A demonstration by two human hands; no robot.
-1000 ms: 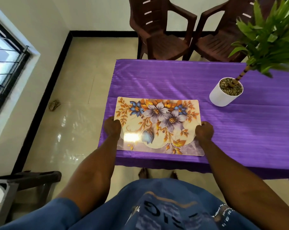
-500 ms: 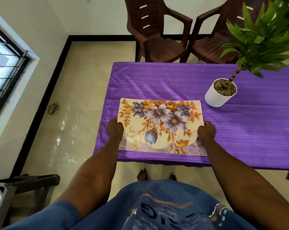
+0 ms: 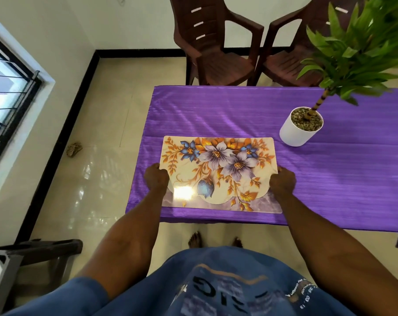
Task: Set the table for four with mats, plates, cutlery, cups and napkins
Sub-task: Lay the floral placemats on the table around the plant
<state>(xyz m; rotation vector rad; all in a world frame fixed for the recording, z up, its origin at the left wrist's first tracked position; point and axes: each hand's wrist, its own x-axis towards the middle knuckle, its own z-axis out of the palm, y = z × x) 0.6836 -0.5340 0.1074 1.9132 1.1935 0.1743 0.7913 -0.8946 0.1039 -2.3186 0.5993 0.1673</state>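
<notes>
Progress: first mat only, no plates, cutlery, cups or napkins in view.
Your left hand [image 3: 157, 180] and right hand [image 3: 282, 183] grip the mat [image 3: 218, 172] by its sides, on the table's [image 3: 341, 183] near left corner.

Cream mat [image 3: 218, 172] w/ purple-orange florals; purple cloth [image 3: 330, 179]

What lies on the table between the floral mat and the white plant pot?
Nothing: in the head view only bare purple tablecloth shows between the floral mat's far right corner and the white plant pot. The two stand apart.
</notes>
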